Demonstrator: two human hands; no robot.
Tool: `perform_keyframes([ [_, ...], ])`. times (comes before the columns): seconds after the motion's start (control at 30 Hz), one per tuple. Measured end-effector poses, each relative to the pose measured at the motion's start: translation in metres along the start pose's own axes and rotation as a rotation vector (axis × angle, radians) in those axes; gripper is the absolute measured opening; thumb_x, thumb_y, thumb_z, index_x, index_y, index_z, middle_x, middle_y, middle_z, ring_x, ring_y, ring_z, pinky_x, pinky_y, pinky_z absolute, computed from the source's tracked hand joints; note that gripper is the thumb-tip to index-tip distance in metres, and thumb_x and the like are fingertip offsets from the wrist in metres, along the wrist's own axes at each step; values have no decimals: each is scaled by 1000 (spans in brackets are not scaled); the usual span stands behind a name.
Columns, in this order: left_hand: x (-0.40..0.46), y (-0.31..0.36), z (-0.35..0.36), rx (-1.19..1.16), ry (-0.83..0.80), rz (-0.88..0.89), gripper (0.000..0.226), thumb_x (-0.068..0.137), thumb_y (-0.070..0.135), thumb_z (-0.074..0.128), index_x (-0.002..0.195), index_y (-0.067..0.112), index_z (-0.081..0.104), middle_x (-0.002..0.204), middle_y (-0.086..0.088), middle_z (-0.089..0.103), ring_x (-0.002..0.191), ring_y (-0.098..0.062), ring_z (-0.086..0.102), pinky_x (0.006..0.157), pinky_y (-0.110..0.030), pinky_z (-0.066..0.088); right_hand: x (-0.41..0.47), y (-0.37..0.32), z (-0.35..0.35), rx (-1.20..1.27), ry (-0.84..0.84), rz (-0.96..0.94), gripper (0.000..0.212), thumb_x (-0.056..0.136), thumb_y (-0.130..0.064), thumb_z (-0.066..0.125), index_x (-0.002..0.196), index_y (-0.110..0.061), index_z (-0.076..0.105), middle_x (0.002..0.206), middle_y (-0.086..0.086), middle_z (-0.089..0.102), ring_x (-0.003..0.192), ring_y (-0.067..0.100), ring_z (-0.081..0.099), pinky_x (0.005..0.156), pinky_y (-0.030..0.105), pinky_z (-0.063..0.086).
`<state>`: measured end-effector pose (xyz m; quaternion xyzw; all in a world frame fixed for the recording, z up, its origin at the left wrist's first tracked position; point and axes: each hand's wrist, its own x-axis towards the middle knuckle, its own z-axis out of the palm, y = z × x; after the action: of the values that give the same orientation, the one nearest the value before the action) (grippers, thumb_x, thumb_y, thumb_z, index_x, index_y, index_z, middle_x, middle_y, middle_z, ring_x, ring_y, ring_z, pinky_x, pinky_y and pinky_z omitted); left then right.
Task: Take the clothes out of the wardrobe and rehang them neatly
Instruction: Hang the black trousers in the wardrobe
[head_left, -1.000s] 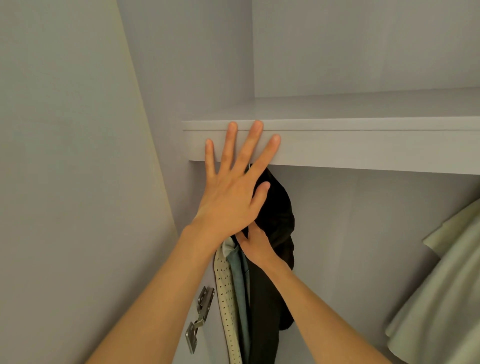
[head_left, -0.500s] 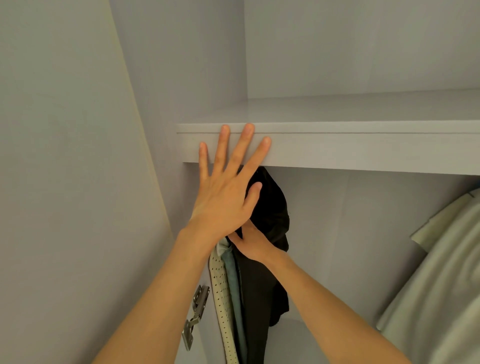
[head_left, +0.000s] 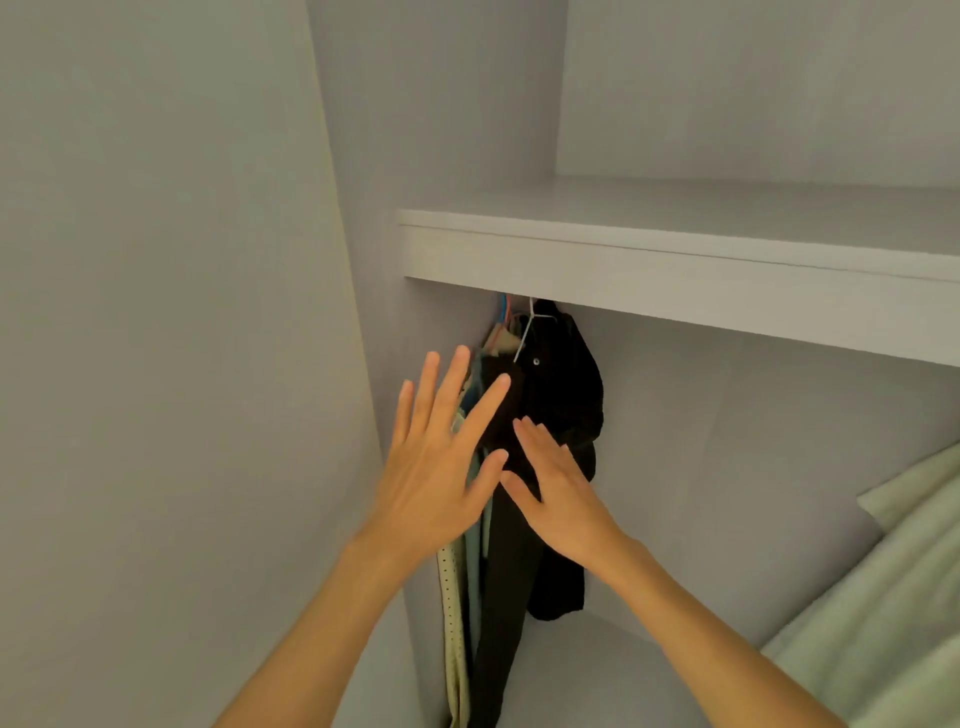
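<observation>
Head view: left hand (head_left: 431, 483), right hand (head_left: 561, 493) spread before black garment (head_left: 561, 395).

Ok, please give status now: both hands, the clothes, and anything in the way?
Left hand open, right hand open, both in front of black garment. Clothes bunched at left end under shelf, on hangers. Nothing gripped. Pale green fabric at right, apart.

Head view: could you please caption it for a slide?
Both open hands, left and right, reach toward a black garment hanging under the wardrobe shelf.
</observation>
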<state>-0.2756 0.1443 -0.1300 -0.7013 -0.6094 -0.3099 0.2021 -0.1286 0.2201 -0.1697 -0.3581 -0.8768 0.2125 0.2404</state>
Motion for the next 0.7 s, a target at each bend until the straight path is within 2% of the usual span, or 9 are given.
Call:
perform_keyframes([
  [0.17,-84,20,14,124,-156,-229,61,93,45,31,148,30,12,156,-5,-3,142,-27,-12,110,-49,-1,-44,14,11,-182,-161,-68,66,97,-43,33,149,-22,-2,157,-3,-3,138,4,-14,112,27,-7],
  [0.3,-158,43,5,166,-248,-450,63,91,50,23,147,37,-4,156,-4,-5,141,-25,-17,110,-47,-3,-78,10,27,-291,-266,-152,66,97,-46,31,149,-22,-1,158,-1,-2,144,13,-8,114,33,-5],
  [0.47,-259,78,-37,223,-270,-650,61,93,47,29,148,31,8,155,-9,10,142,-30,-6,109,-50,6,-132,-37,59,-267,-388,-362,67,97,-48,30,149,-23,-3,158,-2,-3,144,12,-9,113,32,-10],
  [0.7,-403,152,-106,315,-320,-994,58,89,47,29,144,28,26,151,-12,26,140,-35,11,106,-56,25,-226,-114,113,-190,-637,-608,66,98,-47,27,143,-28,-18,150,-10,-21,138,6,-22,111,29,-17],
])
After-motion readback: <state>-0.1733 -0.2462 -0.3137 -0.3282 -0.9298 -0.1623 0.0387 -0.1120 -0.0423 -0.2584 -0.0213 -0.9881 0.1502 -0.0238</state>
